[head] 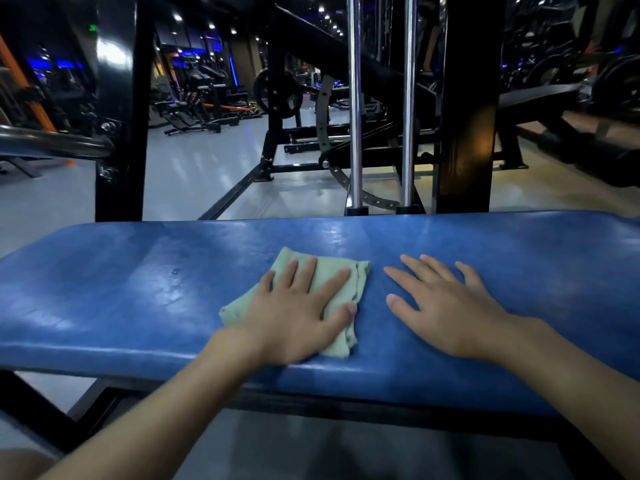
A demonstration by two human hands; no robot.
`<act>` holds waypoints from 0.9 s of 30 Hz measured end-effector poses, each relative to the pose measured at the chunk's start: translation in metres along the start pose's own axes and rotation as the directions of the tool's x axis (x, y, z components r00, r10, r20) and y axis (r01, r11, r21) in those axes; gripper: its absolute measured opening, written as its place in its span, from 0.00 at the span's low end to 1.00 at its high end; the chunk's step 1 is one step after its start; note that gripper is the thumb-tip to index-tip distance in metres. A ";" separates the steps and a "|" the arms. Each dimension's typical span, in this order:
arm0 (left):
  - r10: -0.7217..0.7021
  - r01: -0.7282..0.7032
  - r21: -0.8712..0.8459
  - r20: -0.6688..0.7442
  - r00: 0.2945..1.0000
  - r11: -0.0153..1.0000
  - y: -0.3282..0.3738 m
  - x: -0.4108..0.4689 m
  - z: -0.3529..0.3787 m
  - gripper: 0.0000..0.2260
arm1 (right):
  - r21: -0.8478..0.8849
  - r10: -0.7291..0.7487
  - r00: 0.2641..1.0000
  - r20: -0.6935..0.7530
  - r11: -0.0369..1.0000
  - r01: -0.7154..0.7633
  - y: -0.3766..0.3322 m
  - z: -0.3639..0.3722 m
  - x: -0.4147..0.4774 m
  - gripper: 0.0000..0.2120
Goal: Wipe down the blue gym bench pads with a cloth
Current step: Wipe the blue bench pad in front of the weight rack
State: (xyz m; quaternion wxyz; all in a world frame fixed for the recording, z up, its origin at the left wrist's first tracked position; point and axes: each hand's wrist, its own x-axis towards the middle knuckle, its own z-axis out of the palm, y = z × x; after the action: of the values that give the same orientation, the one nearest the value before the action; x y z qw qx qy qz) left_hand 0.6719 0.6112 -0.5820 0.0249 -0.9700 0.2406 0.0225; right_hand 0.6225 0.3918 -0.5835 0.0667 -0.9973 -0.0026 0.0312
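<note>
From the head view, we have our left hand (298,308) spread flat, pressing the crumpled pale-green cloth (332,282) onto the middle of the long blue vinyl bench pad (138,289). Our right hand (446,306) rests just beside it, fingers splayed, bare on the pad. The cloth looks soft, light, floppy: we'd say palm pressure, not a pinch. The vinyl looks slick, damp in patches.
</note>
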 end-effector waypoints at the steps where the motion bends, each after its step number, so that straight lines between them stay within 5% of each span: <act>1: 0.003 -0.003 0.005 -0.004 1.000 1.000 0.003 -0.019 0.001 0.36 | -0.009 0.004 1.000 0.006 1.000 -0.004 -0.001 -0.002 -0.001 0.28; 7: -0.022 0.022 -0.005 -0.018 1.000 1.000 0.008 -0.049 0.003 0.36 | 0.049 -0.044 0.997 -0.067 0.998 0.048 -0.016 -0.012 0.001 0.29; 14: -0.062 0.063 -0.028 0.048 0.997 0.998 -0.017 0.046 -0.007 0.27 | 0.012 -0.050 0.999 0.011 0.999 0.049 -0.018 0.003 0.011 0.30; 21: -0.133 0.136 -0.043 0.067 0.989 0.990 -0.042 0.161 -0.017 0.30 | -0.008 -0.046 0.999 -0.019 0.999 0.046 -0.018 0.003 0.010 0.30; 27: -0.111 0.112 -0.035 0.042 0.993 0.993 -0.045 0.157 -0.013 0.31 | -0.001 -0.040 0.999 -0.021 0.999 0.040 -0.017 0.004 0.012 0.30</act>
State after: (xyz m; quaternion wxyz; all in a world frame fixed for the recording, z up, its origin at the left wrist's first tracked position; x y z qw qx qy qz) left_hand 0.8320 0.5777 -0.5764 0.0128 -0.9816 0.1850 0.0449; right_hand 0.6338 0.4097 -0.5855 0.0672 -0.9973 -0.0218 0.0194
